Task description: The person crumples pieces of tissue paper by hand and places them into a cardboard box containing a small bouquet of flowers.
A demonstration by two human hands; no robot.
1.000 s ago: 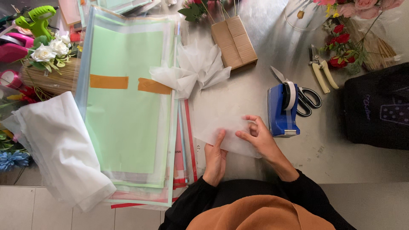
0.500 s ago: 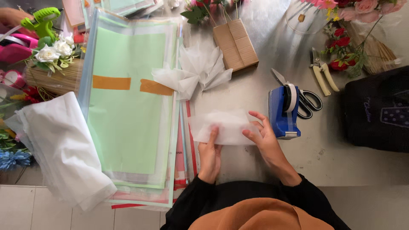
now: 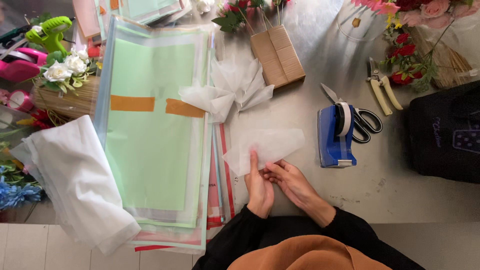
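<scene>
Head view looks down on a grey desk (image 3: pixel 300 60) where both hands work a sheet of thin white tissue paper (image 3: pixel 267 147). Left hand (image 3: pixel 260 185) lies with its fingers stretched flat, pressing the lower edge of the sheet; right hand (image 3: pixel 292 182) sits just beside it, fingers narrow and pinching that same edge near the left thumb. Judging by its slanted, partly doubled shape, the sheet is folded once and not yet gathered, unlike the bunched tissue piece (image 3: pixel 227 92) lying finished further up. A blue tape dispenser (image 3: pixel 337 135) stands just right of the sheet, untouched, with scissors (image 3: pixel 360 117) behind it. Coloured wrapping sheets (image 3: pixel 150 135) lie stacked to the left.
</scene>
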